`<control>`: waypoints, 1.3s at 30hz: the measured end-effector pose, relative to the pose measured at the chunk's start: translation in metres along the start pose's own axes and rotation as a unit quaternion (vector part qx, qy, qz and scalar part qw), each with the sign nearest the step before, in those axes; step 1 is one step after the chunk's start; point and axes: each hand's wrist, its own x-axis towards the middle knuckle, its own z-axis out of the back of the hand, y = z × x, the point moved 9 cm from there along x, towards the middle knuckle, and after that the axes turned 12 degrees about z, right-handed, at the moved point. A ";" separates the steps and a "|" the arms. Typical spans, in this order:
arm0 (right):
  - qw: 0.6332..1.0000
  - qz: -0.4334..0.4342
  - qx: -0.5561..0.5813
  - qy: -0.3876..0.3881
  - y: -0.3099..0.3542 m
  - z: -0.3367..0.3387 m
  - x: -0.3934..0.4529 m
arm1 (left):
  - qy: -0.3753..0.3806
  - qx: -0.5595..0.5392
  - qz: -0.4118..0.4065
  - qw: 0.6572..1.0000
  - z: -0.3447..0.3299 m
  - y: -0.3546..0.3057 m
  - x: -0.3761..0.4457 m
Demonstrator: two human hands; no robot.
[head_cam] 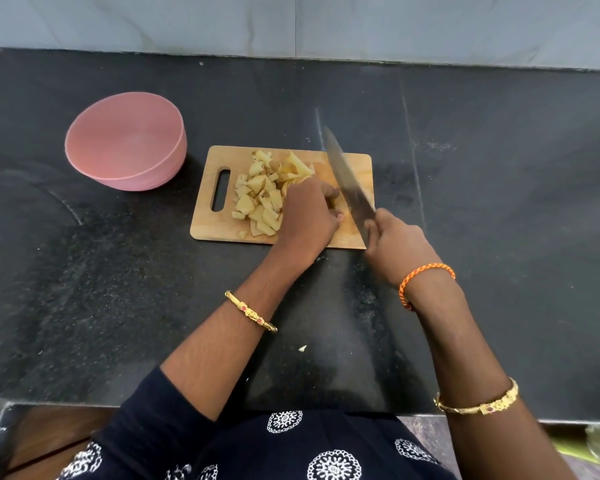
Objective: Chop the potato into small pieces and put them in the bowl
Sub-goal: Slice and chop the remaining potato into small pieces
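On the near edge of the cutting board (222,216), chopping is well along but not finished.
Right hand (397,244) has its fingers wrapped round the knife (349,178) handle; left hand (309,213) curls its fingers over a remaining piece, hidden beneath them. Beyond lie the cut potato pieces (260,195), heaped mid-board. Farther left on the table (499,202), the pink bowl (125,140) looks empty; transfer remains.

From my feed, the black stone counter (118,306) ran up to a pale grey wall (291,26) behind it. A tiny pale scrap (302,348) sat on the counter near its front edge, and wood-toned floor (49,434) showed below that edge.
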 end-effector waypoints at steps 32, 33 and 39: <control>0.999 0.025 0.014 -0.043 0.003 0.006 -0.009 | 0.010 0.007 0.007 1.000 0.002 -0.001 0.002; 0.999 0.026 0.013 -0.040 0.003 0.006 -0.009 | 0.010 0.005 0.006 1.000 0.003 -0.001 0.002; 0.999 0.031 0.009 -0.031 0.007 0.006 -0.006 | 0.006 0.006 -0.001 1.000 0.004 -0.004 0.000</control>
